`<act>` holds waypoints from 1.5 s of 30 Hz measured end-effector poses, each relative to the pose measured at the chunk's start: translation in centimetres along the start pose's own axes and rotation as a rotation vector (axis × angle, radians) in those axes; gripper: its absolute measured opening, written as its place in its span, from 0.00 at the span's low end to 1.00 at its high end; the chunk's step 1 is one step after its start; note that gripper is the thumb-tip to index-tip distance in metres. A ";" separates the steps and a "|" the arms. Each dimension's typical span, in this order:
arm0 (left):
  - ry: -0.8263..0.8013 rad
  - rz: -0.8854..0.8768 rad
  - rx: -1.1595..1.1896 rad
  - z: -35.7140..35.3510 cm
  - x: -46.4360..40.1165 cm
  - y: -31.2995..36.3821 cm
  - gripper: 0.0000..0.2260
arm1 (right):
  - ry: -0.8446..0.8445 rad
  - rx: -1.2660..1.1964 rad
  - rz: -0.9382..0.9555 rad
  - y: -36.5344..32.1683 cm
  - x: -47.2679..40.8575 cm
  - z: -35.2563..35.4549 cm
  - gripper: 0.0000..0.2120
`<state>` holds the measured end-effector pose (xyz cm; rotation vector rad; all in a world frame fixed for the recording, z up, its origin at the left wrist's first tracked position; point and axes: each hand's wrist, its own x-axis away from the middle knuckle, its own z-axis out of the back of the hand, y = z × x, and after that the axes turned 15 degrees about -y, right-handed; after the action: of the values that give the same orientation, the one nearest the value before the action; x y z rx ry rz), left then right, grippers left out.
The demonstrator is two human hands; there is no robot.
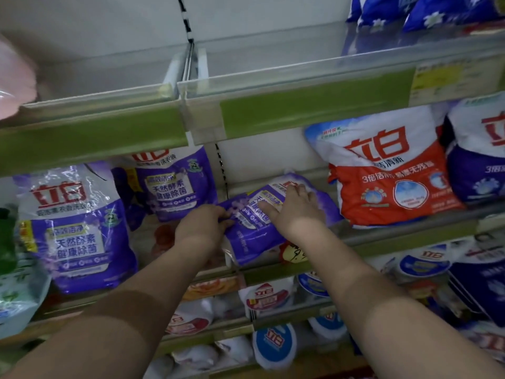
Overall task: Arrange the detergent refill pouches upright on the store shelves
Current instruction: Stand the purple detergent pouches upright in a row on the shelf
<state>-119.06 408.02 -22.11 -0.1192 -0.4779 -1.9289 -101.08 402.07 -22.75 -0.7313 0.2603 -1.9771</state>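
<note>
The purple pouch [273,214] is lying tilted between the 2 hands, its long axis slanting up-right. The left hand [203,222] is gripping its near-left edge; the right hand [295,206] is pressing flat on top.

Three purple pouches [79,231], one red bag [388,173], perhaps two blue bags [426,9]

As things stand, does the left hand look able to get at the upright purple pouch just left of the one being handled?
Probably yes: the left hand grips the tilted pouch, the upright purple pouch stands right beside it, nothing between.
</note>
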 end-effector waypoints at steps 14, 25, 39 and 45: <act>-0.347 -0.196 -0.228 0.9 0.4 -3.0 0.25 | 0.086 0.129 -0.065 -4.2 0.1 -1.2 0.22; -0.087 -0.168 0.459 2.3 1.5 -3.3 0.17 | 0.207 0.006 0.162 -2.5 1.7 -2.6 0.19; -0.569 -0.119 0.919 4.3 1.9 -5.4 0.27 | 0.290 -0.313 0.441 -3.2 5.1 -5.4 0.18; -0.327 -0.282 1.018 4.2 2.9 -4.1 0.07 | 0.268 -0.623 0.254 -3.1 5.8 -6.1 0.35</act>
<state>-124.56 408.44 -18.51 0.3140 -1.7008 -1.7100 -108.95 397.95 -23.97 -0.7658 1.1101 -1.7457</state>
